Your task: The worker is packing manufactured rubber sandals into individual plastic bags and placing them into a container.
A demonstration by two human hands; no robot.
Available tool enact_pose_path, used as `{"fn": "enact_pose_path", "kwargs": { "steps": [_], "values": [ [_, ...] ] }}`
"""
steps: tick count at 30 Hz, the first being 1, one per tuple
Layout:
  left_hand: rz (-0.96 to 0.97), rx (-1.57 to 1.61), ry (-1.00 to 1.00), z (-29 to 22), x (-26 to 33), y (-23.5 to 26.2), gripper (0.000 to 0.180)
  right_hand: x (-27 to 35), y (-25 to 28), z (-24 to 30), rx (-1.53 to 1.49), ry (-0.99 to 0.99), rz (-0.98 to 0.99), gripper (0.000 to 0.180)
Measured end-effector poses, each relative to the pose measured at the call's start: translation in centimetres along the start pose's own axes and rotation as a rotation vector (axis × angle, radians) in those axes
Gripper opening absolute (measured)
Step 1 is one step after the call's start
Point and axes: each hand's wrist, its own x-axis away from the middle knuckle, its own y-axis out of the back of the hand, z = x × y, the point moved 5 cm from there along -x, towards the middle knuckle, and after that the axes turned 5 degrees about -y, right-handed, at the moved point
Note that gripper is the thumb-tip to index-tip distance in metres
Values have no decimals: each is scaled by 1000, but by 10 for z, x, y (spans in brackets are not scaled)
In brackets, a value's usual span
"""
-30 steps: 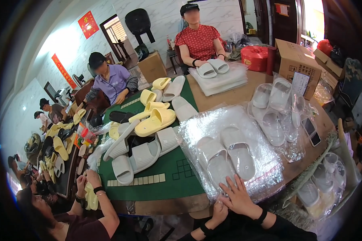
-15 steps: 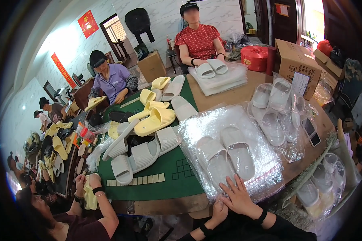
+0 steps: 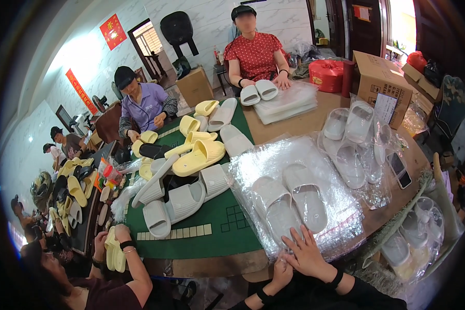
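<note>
A pair of matte grey open-toe slippers (image 3: pixel 315 212) lies on a square stack of clear, shiny plastic bags (image 3: pixel 343 206) and appears to be inside the top clear plastic bag. At the stack's near edge, the person's left hand (image 3: pixel 280 273) has its fingers drawn together, seemingly pinching that bag; the right hand (image 3: pixel 307 256) lies flat across the heels, fingers apart.

This pair looks bagged but not set aside. Finished work sits right of the stack: several bagged grey slippers (image 3: pixel 351 165) in a loose heap. Unbagged work lies left of it: loose grey slippers (image 3: pixel 186 201) and loose pale-yellow slippers (image 3: pixel 199 157) on a green mat (image 3: pixel 225 245).

Near and right of the stack, an open, greenish-beige sack (image 3: pixel 452 219) holds more grey slippers in clear film (image 3: pixel 398 250). Beyond the stack to the right stands a brown cardboard box (image 3: pixel 377 77), its contents hidden.
</note>
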Motion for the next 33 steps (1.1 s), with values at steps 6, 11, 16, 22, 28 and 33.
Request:
{"fn": "enact_pose_path", "kwargs": {
  "steps": [6, 11, 16, 22, 28, 33],
  "values": [
    [-10, 34, 22, -2, 0, 0, 21, 0, -1, -1, 7, 0, 1, 54],
    [-30, -5, -90, 1, 1, -1, 20, 1, -1, -2, 10, 6, -3, 55],
    [-77, 54, -33, 2, 1, -3, 19, 2, 1, -1, 14, 9, -10, 55],
    [-122, 618, 335, 23, 3, 1, 24, 2, 12, 1, -151, 61, 30, 73],
    [192, 722, 507, -30, -1, 24, 34, 5, 48, 7, 187, 55, 61, 94],
    [423, 3, 132, -50, 2, 24, 25, 11, 50, -5, 91, 85, -21, 80]
  ]
}}
